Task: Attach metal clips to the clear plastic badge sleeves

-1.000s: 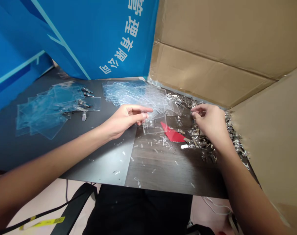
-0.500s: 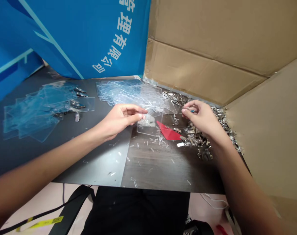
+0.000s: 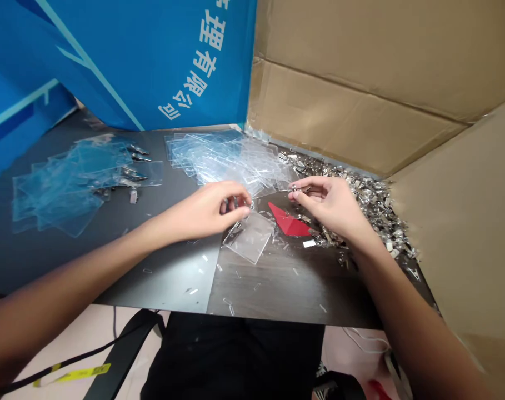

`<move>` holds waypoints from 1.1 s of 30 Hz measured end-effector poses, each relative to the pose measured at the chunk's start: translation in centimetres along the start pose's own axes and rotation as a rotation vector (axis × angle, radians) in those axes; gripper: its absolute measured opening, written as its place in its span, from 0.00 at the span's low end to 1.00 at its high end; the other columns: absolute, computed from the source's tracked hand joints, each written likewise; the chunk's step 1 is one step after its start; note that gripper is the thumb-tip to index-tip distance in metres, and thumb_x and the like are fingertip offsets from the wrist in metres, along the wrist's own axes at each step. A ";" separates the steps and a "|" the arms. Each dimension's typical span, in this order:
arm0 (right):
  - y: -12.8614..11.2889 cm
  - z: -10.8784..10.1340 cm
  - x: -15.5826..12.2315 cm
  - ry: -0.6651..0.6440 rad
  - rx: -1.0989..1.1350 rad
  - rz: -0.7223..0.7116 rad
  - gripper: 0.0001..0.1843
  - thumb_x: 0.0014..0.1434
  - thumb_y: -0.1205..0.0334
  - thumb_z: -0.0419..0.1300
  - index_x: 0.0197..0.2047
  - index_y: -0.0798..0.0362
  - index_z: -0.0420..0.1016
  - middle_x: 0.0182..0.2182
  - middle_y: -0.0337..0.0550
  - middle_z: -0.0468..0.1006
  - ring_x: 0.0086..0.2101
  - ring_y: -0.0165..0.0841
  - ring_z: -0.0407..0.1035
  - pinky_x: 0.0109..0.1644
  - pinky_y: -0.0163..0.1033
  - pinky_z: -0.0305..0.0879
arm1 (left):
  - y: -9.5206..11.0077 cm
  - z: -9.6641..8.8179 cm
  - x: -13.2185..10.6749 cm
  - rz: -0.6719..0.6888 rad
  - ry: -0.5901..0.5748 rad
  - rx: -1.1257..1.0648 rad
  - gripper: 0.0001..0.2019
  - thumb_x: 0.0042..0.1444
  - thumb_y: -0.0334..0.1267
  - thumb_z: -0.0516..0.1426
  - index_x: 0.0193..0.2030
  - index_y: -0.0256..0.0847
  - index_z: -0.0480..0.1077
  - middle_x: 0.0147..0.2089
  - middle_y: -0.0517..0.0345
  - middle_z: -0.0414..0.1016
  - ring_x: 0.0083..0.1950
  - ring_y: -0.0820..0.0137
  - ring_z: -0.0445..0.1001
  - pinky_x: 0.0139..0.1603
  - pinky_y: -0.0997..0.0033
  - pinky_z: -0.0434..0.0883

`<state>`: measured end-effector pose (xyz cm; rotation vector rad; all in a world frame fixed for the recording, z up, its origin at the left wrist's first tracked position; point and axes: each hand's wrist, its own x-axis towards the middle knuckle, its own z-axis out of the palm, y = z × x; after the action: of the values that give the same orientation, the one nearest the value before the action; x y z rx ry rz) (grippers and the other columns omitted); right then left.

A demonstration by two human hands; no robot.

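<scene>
My left hand (image 3: 219, 209) is closed, thumb and fingertips together at the top edge of a clear plastic badge holder (image 3: 252, 238). The sleeve hangs tilted below those fingers, over the dark tabletop. To the right, my right hand (image 3: 329, 204) pinches a small metal badge clip (image 3: 294, 190) between thumb and forefinger. A short gap separates the clip from the badge holder. Under and beside my right hand spreads a heap of metal clips (image 3: 366, 205). Between both hands lies a red folded piece (image 3: 291, 223), partly covered by clips.
A pile of clear badge holders (image 3: 219, 153) stands behind my left hand. Further left, holders with clips attached (image 3: 69, 183) lie stacked. Small clear strips (image 3: 229, 305) are scattered on the table (image 3: 285, 300). A blue panel (image 3: 152, 55) and cardboard walls (image 3: 339, 83) enclose the back and right.
My right hand has moved left, away from the clip heap, bringing a clip closer to my left hand. The badge holder has turned and tilted in my left fingers.
</scene>
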<state>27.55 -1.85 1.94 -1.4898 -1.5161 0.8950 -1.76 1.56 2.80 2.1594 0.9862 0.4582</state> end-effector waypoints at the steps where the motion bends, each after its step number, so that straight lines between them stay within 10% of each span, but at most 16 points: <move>1: 0.0 0.2 -0.1 0.019 -0.029 -0.013 0.11 0.59 0.58 0.72 0.44 0.54 0.87 0.41 0.54 0.91 0.41 0.46 0.88 0.49 0.52 0.86 | 0.2 0.1 -0.4 0.015 -0.046 0.108 0.19 0.69 0.54 0.64 0.55 0.42 0.81 0.51 0.47 0.82 0.50 0.56 0.80 0.51 0.60 0.74; 12: -0.5 2.5 -1.3 0.019 -0.269 -0.146 0.05 0.67 0.59 0.67 0.44 0.49 0.82 0.36 0.44 0.88 0.36 0.39 0.81 0.45 0.47 0.78 | 0.0 1.9 -1.5 -0.048 -0.132 0.274 0.25 0.65 0.46 0.67 0.67 0.45 0.73 0.57 0.46 0.76 0.52 0.53 0.79 0.49 0.59 0.72; 16: -0.3 3.1 -1.6 -0.073 -0.261 -0.166 0.14 0.69 0.61 0.64 0.56 0.48 0.84 0.40 0.44 0.89 0.38 0.39 0.81 0.49 0.49 0.79 | 0.2 1.5 -1.4 -0.117 -0.087 0.184 0.26 0.58 0.45 0.71 0.62 0.46 0.73 0.57 0.48 0.75 0.48 0.57 0.79 0.49 0.59 0.74; 25: -0.3 3.6 -2.1 -0.119 -0.119 -0.136 0.03 0.69 0.60 0.63 0.45 0.48 0.75 0.36 0.41 0.82 0.36 0.36 0.75 0.42 0.44 0.69 | -0.2 2.0 -0.3 -0.100 -0.043 -0.202 0.19 0.54 0.38 0.69 0.53 0.42 0.77 0.42 0.53 0.85 0.36 0.66 0.77 0.39 0.64 0.75; 33: -0.9 3.1 -2.1 -0.161 0.100 0.039 0.03 0.72 0.60 0.57 0.46 0.46 0.71 0.25 0.29 0.65 0.25 0.31 0.56 0.32 0.40 0.53 | 0.5 -0.3 0.2 -0.084 0.123 -0.490 0.10 0.60 0.45 0.73 0.42 0.43 0.88 0.46 0.49 0.89 0.46 0.61 0.83 0.52 0.62 0.77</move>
<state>24.30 -3.81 1.26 -1.4079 -1.5374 1.1201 -1.55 1.63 3.33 1.6613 0.9126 0.7168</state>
